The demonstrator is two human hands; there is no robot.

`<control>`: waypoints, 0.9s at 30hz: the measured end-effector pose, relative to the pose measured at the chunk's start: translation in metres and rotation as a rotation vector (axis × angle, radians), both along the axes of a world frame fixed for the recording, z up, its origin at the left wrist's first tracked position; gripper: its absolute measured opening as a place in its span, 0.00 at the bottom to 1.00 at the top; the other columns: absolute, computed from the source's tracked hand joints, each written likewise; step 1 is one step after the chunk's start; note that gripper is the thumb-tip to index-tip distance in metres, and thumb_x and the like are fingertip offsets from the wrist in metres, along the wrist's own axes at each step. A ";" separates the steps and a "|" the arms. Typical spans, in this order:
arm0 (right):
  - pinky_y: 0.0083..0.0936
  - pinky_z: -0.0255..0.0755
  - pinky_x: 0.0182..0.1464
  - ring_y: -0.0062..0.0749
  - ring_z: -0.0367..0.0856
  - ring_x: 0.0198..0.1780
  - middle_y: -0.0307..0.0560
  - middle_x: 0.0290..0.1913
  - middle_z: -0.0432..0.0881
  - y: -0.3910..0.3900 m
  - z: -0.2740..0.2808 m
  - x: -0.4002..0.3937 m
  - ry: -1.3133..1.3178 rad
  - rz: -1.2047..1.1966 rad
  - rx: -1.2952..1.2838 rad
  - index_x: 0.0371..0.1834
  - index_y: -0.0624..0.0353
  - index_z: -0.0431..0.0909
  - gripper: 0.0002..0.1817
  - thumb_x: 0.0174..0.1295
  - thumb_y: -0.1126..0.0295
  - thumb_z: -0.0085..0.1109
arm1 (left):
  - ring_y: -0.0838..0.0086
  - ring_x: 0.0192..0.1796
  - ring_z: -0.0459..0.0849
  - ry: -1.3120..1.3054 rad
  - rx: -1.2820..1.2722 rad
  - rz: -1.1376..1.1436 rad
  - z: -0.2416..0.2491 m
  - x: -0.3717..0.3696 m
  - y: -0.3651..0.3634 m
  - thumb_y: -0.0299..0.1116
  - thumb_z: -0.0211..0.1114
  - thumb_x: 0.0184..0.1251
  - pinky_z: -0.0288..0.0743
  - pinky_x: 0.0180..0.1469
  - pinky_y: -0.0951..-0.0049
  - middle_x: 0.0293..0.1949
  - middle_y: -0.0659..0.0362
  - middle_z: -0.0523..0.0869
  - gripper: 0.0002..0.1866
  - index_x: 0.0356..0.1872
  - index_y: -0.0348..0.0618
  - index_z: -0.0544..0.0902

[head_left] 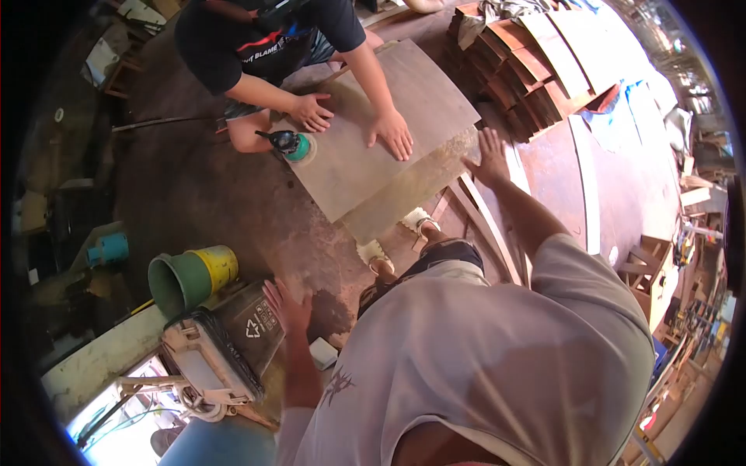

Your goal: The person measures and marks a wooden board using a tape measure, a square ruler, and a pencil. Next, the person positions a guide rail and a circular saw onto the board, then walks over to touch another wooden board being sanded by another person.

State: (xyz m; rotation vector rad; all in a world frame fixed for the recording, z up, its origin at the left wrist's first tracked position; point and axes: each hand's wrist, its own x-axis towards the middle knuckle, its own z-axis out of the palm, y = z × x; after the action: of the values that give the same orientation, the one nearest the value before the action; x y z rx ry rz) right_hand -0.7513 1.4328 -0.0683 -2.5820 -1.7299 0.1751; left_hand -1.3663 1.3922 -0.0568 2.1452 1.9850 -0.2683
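Observation:
A large flat wooden panel (353, 167) lies before me, with a paler, worn strip (416, 182) along its near edge. My right hand (489, 161) is open with spread fingers, right at the panel's near right corner. My left hand (287, 307) hangs away from the panel on the left, fingers stretched out and holding nothing, beside a dark box (252, 322) with a recycling mark. On the panel's left edge stands a green and black power tool (294, 145), much like a sander. Across from me, a co-worker rests both hands (391, 133) flat on the panel.
Stacked brown boards (517, 66) stand at the back right. Long wooden strips (486, 221) lie right of my feet. To the left are a green and yellow bucket (190, 279) and a pinkish case (206, 357). A small white block (323, 353) sits by my left forearm.

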 end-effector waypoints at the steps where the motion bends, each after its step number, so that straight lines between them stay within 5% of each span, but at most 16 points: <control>1: 0.45 0.33 0.77 0.43 0.36 0.80 0.54 0.78 0.47 -0.011 0.012 -0.001 -0.041 -0.005 0.027 0.76 0.61 0.49 0.50 0.58 0.39 0.56 | 0.48 0.77 0.41 -0.018 -0.006 -0.006 -0.004 -0.005 0.019 0.61 0.65 0.54 0.39 0.75 0.47 0.75 0.41 0.45 0.54 0.74 0.38 0.51; 7: 0.51 0.38 0.75 0.48 0.45 0.78 0.60 0.75 0.52 -0.063 0.048 -0.067 -0.183 -0.169 0.070 0.73 0.63 0.54 0.52 0.52 0.42 0.63 | 0.53 0.78 0.42 -0.020 -0.092 -0.424 0.000 0.054 0.109 0.63 0.72 0.43 0.37 0.75 0.48 0.75 0.45 0.47 0.61 0.74 0.39 0.51; 9: 0.50 0.44 0.74 0.51 0.48 0.76 0.62 0.74 0.53 -0.060 0.080 -0.145 0.182 -0.216 0.058 0.71 0.67 0.55 0.53 0.48 0.45 0.68 | 0.51 0.77 0.46 -0.184 -0.194 -0.585 0.025 0.118 0.119 0.64 0.73 0.40 0.39 0.74 0.43 0.74 0.44 0.52 0.63 0.73 0.38 0.53; 10: 0.48 0.45 0.75 0.50 0.49 0.76 0.62 0.74 0.53 -0.072 0.015 -0.157 0.090 0.104 -0.035 0.70 0.68 0.55 0.55 0.46 0.44 0.70 | 0.47 0.76 0.48 -0.241 -0.260 -0.685 -0.002 0.147 0.107 0.67 0.71 0.40 0.40 0.73 0.40 0.73 0.41 0.54 0.64 0.73 0.37 0.52; 11: 0.46 0.44 0.75 0.47 0.48 0.77 0.60 0.74 0.53 -0.062 0.072 -0.214 0.213 0.107 -0.081 0.71 0.67 0.56 0.55 0.45 0.43 0.71 | 0.46 0.76 0.48 -0.390 -0.135 -0.832 0.003 0.180 0.091 0.67 0.71 0.40 0.40 0.73 0.40 0.73 0.40 0.53 0.64 0.73 0.37 0.52; 13: 0.44 0.43 0.76 0.46 0.46 0.77 0.59 0.75 0.53 -0.067 0.094 -0.238 0.223 0.180 -0.040 0.72 0.64 0.55 0.54 0.47 0.43 0.70 | 0.45 0.76 0.48 -0.544 -0.015 -0.988 0.009 0.219 0.082 0.68 0.71 0.39 0.41 0.73 0.40 0.73 0.38 0.53 0.64 0.73 0.37 0.52; 16: 0.38 0.44 0.76 0.47 0.45 0.78 0.60 0.75 0.52 -0.130 0.091 -0.167 0.091 -0.250 0.106 0.72 0.64 0.54 0.53 0.50 0.45 0.69 | 0.47 0.76 0.46 -0.454 -0.001 -0.922 -0.001 0.221 0.097 0.75 0.62 0.43 0.40 0.73 0.42 0.74 0.40 0.48 0.64 0.74 0.40 0.49; 21: 0.41 0.46 0.74 0.55 0.52 0.75 0.66 0.72 0.58 -0.341 0.083 -0.066 -0.115 -0.594 -0.013 0.72 0.66 0.56 0.47 0.58 0.45 0.62 | 0.50 0.74 0.56 -0.209 -0.387 -0.578 -0.067 0.097 0.135 0.60 0.68 0.52 0.51 0.73 0.52 0.71 0.41 0.59 0.52 0.71 0.37 0.59; 22: 0.41 0.57 0.70 0.57 0.58 0.71 0.66 0.71 0.60 -0.382 0.075 -0.065 -0.052 -0.688 -0.031 0.70 0.66 0.58 0.44 0.59 0.49 0.63 | 0.50 0.72 0.62 -0.235 -0.574 -0.445 -0.079 0.070 0.138 0.59 0.67 0.55 0.55 0.72 0.55 0.69 0.40 0.65 0.48 0.69 0.35 0.63; 24: 0.42 0.64 0.65 0.59 0.68 0.65 0.71 0.62 0.71 -0.478 0.018 -0.065 0.121 -0.841 0.020 0.66 0.71 0.63 0.42 0.59 0.47 0.63 | 0.50 0.65 0.73 -0.195 -0.771 -0.365 -0.082 0.030 0.131 0.56 0.66 0.57 0.64 0.67 0.60 0.61 0.38 0.75 0.42 0.64 0.30 0.69; 26: 0.42 0.67 0.62 0.60 0.74 0.59 0.70 0.55 0.76 -0.496 0.027 -0.110 0.390 -0.951 -0.145 0.63 0.67 0.67 0.37 0.60 0.48 0.61 | 0.52 0.63 0.76 -0.181 -0.682 -0.303 -0.139 -0.007 0.112 0.55 0.66 0.57 0.66 0.65 0.61 0.58 0.38 0.77 0.40 0.61 0.30 0.73; 27: 0.41 0.68 0.61 0.60 0.76 0.57 0.69 0.52 0.78 -0.500 0.030 -0.130 0.450 -0.929 -0.256 0.62 0.65 0.69 0.34 0.60 0.49 0.60 | 0.52 0.63 0.76 -0.183 -0.666 -0.301 -0.118 0.003 0.100 0.55 0.66 0.57 0.66 0.65 0.61 0.58 0.38 0.77 0.40 0.61 0.30 0.73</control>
State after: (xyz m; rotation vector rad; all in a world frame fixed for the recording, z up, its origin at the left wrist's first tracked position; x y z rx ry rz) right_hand -0.8818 0.9332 -0.0379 -2.8852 -0.3093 0.8741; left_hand -1.3629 1.4921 -0.1749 1.9148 1.2258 -0.6479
